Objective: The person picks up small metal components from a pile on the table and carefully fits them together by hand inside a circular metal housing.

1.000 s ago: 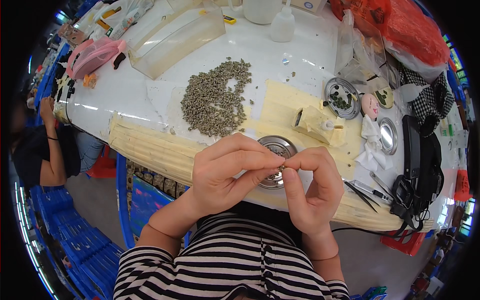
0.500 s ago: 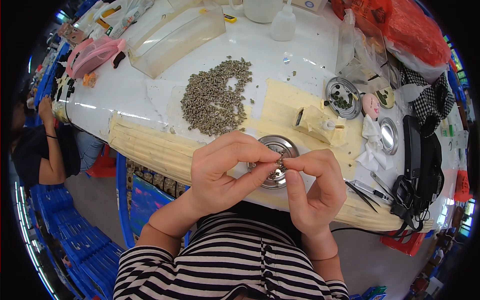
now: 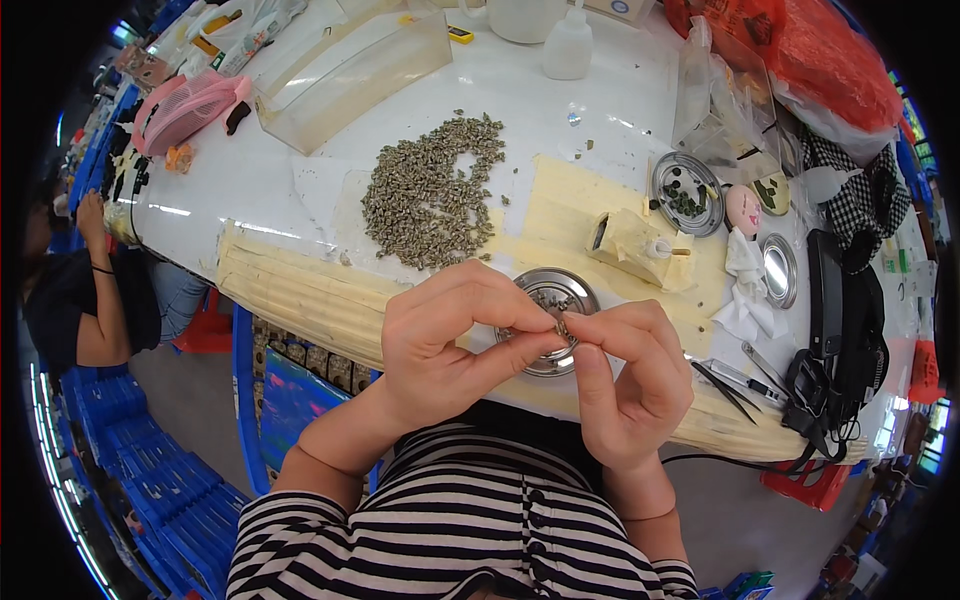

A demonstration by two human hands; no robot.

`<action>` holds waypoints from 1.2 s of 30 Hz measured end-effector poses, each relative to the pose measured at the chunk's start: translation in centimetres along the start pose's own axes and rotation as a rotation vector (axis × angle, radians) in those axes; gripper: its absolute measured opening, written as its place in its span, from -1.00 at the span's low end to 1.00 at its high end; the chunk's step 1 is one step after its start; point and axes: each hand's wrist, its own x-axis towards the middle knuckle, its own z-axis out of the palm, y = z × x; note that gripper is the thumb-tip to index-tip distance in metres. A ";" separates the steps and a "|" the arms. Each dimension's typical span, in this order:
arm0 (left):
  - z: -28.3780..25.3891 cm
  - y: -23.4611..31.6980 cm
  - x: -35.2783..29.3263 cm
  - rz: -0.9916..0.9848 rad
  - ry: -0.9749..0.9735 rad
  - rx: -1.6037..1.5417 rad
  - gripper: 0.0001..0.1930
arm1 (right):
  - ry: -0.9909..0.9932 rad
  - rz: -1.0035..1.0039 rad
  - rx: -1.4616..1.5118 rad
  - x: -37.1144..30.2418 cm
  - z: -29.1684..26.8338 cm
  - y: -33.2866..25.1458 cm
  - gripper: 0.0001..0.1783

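Observation:
My left hand (image 3: 462,335) and my right hand (image 3: 630,375) meet at the fingertips over a round shiny metal dish (image 3: 585,283). Thumb and forefinger of the left are pinched on a tiny metal part (image 3: 561,326); its exact kind is too small to make out. The right forefinger and thumb are bent together against the same spot, and what they grip is mostly hidden. Small loose metal pieces lie in the dish, partly covered by my fingers. Beyond my left hand spreads a large pile of small metal parts (image 3: 425,195) on the white table.
Right of the dish stands a tape-wrapped block (image 3: 640,250). A metal dish of dark bits (image 3: 690,160), white tissue (image 3: 745,300), tweezers (image 3: 725,390) and a cutter knife (image 3: 742,378) lie farther right. Behind are a clear bin (image 3: 355,80) and a squeeze bottle (image 3: 568,48). A co-worker's arm (image 3: 100,290) shows at left.
My fingertips have shifted very slightly over the dish, with the left thumb and forefinger closer together. The rest looks the same.

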 end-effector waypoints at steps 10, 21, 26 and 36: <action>0.2 0.6 -0.2 -0.324 0.041 -0.244 -0.82 | -0.003 -0.128 -0.227 -0.1 0.5 -0.1 -0.62; -0.2 -0.4 -0.2 -0.341 -0.084 -0.520 -0.84 | 0.033 -0.016 -0.096 -0.3 0.3 0.1 -0.67; -0.1 -0.4 -0.3 -0.477 -0.105 -0.709 -0.83 | 0.030 -0.110 -0.152 -0.3 0.3 0.0 -0.68; -0.2 0.8 0.2 -0.674 -0.074 -0.780 -0.90 | 0.052 -0.100 -0.173 -0.2 0.3 0.1 -0.66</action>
